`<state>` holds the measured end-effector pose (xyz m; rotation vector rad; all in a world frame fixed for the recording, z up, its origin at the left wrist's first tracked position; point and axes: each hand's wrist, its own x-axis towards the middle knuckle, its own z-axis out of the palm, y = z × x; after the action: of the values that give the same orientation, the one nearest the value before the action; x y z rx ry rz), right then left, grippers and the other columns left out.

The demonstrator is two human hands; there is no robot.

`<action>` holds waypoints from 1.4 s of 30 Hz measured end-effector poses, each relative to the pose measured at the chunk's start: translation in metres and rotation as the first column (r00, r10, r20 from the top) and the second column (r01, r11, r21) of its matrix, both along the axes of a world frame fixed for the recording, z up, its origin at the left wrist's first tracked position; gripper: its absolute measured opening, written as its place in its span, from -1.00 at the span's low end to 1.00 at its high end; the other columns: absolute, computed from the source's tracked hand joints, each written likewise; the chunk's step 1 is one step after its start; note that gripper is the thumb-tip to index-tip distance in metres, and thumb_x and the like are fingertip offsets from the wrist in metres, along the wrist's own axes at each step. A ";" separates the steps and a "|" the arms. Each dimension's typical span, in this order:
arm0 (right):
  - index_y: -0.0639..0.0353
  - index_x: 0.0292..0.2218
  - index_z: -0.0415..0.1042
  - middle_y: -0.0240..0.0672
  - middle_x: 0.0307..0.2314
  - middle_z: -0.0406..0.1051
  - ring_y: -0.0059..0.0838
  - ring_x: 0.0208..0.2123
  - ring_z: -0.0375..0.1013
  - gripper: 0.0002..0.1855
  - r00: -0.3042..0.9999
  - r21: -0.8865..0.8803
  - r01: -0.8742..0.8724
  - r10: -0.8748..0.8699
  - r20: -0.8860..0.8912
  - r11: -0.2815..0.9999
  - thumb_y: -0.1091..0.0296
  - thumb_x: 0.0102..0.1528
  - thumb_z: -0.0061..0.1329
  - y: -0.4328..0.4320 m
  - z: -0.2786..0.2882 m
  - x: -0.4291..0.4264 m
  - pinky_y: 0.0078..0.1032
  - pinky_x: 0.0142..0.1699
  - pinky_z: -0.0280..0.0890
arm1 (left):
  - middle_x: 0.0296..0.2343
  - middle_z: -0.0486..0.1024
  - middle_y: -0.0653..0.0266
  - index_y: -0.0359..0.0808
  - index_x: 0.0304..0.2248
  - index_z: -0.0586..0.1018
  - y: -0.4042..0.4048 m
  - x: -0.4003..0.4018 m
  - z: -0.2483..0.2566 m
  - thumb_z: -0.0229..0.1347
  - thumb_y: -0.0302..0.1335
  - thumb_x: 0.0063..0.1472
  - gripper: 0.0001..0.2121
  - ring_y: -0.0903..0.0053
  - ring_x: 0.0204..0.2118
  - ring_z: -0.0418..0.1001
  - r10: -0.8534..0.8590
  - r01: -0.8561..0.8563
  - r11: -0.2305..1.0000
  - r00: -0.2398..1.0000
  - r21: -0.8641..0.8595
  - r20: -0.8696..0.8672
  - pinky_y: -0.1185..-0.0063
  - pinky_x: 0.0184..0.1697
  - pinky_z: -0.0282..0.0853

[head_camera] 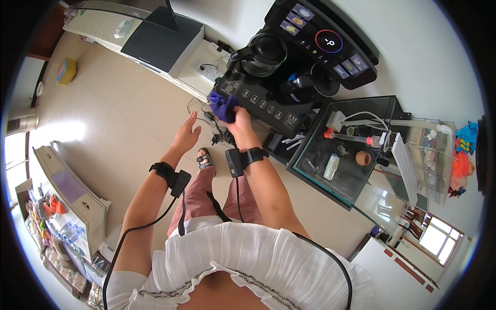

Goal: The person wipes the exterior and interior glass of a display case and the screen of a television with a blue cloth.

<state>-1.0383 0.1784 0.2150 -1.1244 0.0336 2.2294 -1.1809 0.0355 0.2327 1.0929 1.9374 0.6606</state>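
Note:
My right hand (241, 122) grips a bunched purple cloth (223, 106) at the near left corner of a black tea-bar water dispenser (267, 99). Whether the cloth touches the surface I cannot tell. A glass kettle with a black lid (265, 54) and a second, black kettle (310, 85) stand on the dispenser, under its lit display panel (329, 40). My left hand (187, 133) hangs over the floor, holding nothing, its thumb apart from the fingers. Each wrist wears a strap with a small black box.
A glass fish tank (329, 159) holding a clay pot (363, 158) adjoins the dispenser on the right. On the left, a printer (162, 40) and a power strip (205, 69) sit on a white cabinet. Tangled black cables and adapters (221, 135) hang near my foot. A yellow stool (66, 71) stands farther off.

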 end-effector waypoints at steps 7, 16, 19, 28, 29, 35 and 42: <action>0.28 -0.10 0.38 -0.32 -0.30 0.46 -0.53 -0.30 0.47 -0.69 0.971 0.299 -0.220 0.237 -0.022 0.929 0.51 0.14 -0.29 0.000 0.071 0.008 -0.58 -0.13 0.38 | 0.11 0.28 0.03 -0.32 0.21 0.16 0.028 -0.009 0.028 0.08 -0.47 0.17 -0.38 0.30 0.21 0.19 0.172 -0.262 0.954 0.876 0.146 0.450 0.50 0.18 0.15; 0.24 0.03 0.30 -0.27 -0.21 0.42 -0.57 -0.24 0.43 -0.41 0.847 0.557 -0.527 0.344 0.405 0.642 0.24 0.01 0.18 0.028 0.140 0.096 -0.63 -0.16 0.35 | 0.02 0.43 0.29 -0.22 -0.04 0.53 0.094 0.093 0.133 0.07 -0.78 -0.10 -0.45 0.31 0.18 0.24 -0.188 0.180 0.885 0.982 0.429 -0.025 0.40 0.19 0.21; 0.27 -0.04 0.38 -0.29 -0.24 0.45 -0.59 -0.24 0.42 -0.53 0.874 0.603 -0.468 0.236 0.425 0.647 0.38 0.01 0.14 0.038 0.145 0.128 -0.62 -0.12 0.34 | -0.02 0.46 0.26 -0.26 -0.05 0.54 0.108 0.107 0.151 0.05 -0.75 -0.03 -0.52 0.32 0.15 0.28 -0.245 0.198 0.868 0.968 0.455 0.047 0.41 0.17 0.23; 0.24 -0.07 0.45 -0.17 -0.21 0.46 -0.26 -0.21 0.42 -0.64 0.260 0.743 -0.663 -0.902 0.344 0.092 0.52 0.05 0.00 0.094 0.213 0.197 -0.42 -0.07 0.31 | -0.07 0.51 0.23 -0.33 0.03 0.44 0.140 0.091 0.153 -0.03 -0.61 0.20 -0.62 0.48 0.00 0.44 -0.146 0.053 0.885 0.975 0.463 0.169 0.52 0.14 0.22; 0.23 -0.05 0.44 -0.19 -0.23 0.45 -0.23 -0.21 0.41 -0.61 0.202 0.726 -0.683 -0.934 0.294 0.081 0.53 0.04 -0.01 0.104 0.222 0.201 -0.41 -0.09 0.32 | -0.06 0.50 0.23 -0.32 0.04 0.44 0.145 0.090 0.153 -0.02 -0.62 0.19 -0.61 0.48 0.01 0.43 -0.135 0.041 0.874 0.978 0.484 0.161 0.52 0.14 0.22; -0.29 0.05 0.41 -0.22 -0.19 0.30 -0.17 -0.13 0.32 -0.33 -0.105 0.432 -0.863 -0.929 0.356 0.263 0.54 -0.11 0.07 0.131 0.217 0.208 -0.29 -0.16 0.38 | 0.00 0.41 0.14 -0.25 0.03 0.45 0.179 0.085 0.158 0.01 -0.66 0.09 -0.55 0.29 0.08 0.33 -0.069 0.064 0.772 0.997 0.633 -0.016 0.45 0.14 0.21; -0.32 0.06 0.40 -0.22 -0.19 0.31 -0.16 -0.17 0.35 -0.27 -0.189 0.250 -0.911 -0.871 0.453 0.327 0.55 -0.15 0.12 0.110 0.187 0.210 -0.32 -0.20 0.39 | 0.01 0.41 0.17 -0.21 0.07 0.40 0.193 0.073 0.156 0.01 -0.65 0.10 -0.50 0.28 0.04 0.33 -0.007 0.007 0.774 1.000 0.633 -0.003 0.46 0.12 0.22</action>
<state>-0.8285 0.2884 0.4015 -1.5402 -1.9726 -0.2235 -1.1082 0.2283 0.3887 1.4952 1.7358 1.3791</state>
